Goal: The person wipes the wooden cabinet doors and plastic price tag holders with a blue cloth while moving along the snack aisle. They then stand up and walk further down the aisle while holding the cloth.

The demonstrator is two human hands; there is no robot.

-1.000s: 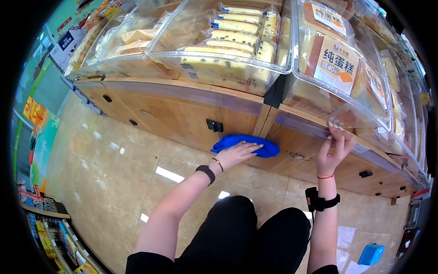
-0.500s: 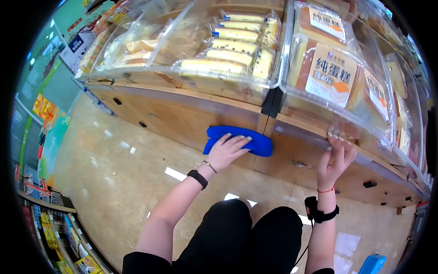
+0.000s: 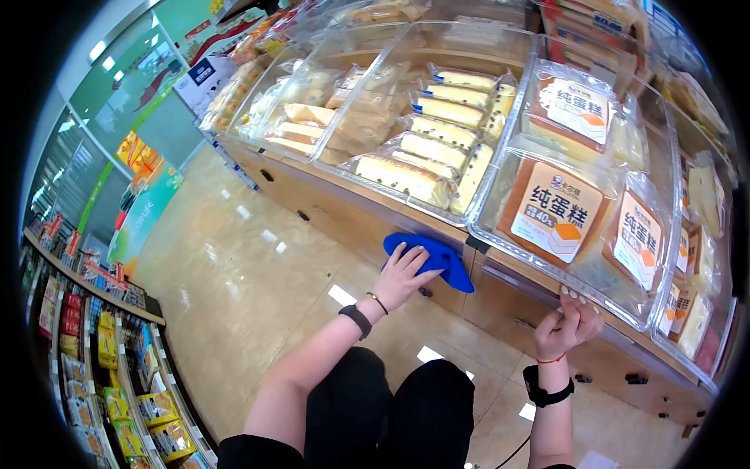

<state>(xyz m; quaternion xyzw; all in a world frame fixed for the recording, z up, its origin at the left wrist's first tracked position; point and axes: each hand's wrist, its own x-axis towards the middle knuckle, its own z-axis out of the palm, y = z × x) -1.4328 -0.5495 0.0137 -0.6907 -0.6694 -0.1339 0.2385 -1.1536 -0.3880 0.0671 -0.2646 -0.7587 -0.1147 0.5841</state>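
My left hand (image 3: 407,279) lies on a blue cloth (image 3: 446,258), pressing it against the wooden front (image 3: 359,227) of the display stand, just below its top edge. The fingers rest bent over the cloth, and one corner droops to the right. With curled fingers, my right hand (image 3: 569,322) grips the front edge of the stand, under a clear plastic bin (image 3: 574,283). Its fingertips touch that edge. Packaged cakes (image 3: 556,211) with white labels fill this bin. Wrapped cake bars (image 3: 445,133) lie in the bin on its left.
More bins of wrapped bread (image 3: 308,117) continue to the left, and packaged cakes (image 3: 691,313) stand at far right. A shelf of yellow packets (image 3: 168,438) is at lower left. Tiled floor (image 3: 234,289) stretches between it and the stand. Black fittings (image 3: 637,379) stick out of the lower panel.
The camera view has turned, showing more of the bins and the left shelf. The cloth is more bunched under my left hand, its right corner hanging lower. My right fingers have curled more.
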